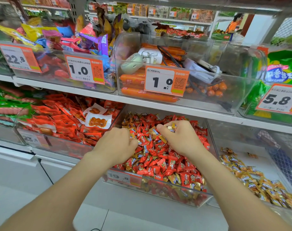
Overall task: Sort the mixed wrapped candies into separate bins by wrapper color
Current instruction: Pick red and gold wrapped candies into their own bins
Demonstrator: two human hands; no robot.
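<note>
A clear plastic bin (pixel 160 191) on the lower shelf holds a mixed heap of red wrapped candies (pixel 160 162) and gold wrapped candies (pixel 173 178). Both hands are down in this heap. My right hand (pixel 178 139) grips a bunch of gold candies (pixel 171 127), which stick out past its curled fingers. My left hand (pixel 118 142) has its fingers curled into the pile at the bin's left side, pinching at candies by its fingertips. The clear bin to the right (pixel 241 134) holds only gold candies (pixel 251 177), spread over its front half.
Left of the candy bin stands a bin of red snack packets (pixel 63 120). The upper shelf carries a bin of orange sausages (pixel 148 95) with a white device and cables, mixed snack bags, and price tags. A white shelf edge (pixel 158 104) overhangs the bins.
</note>
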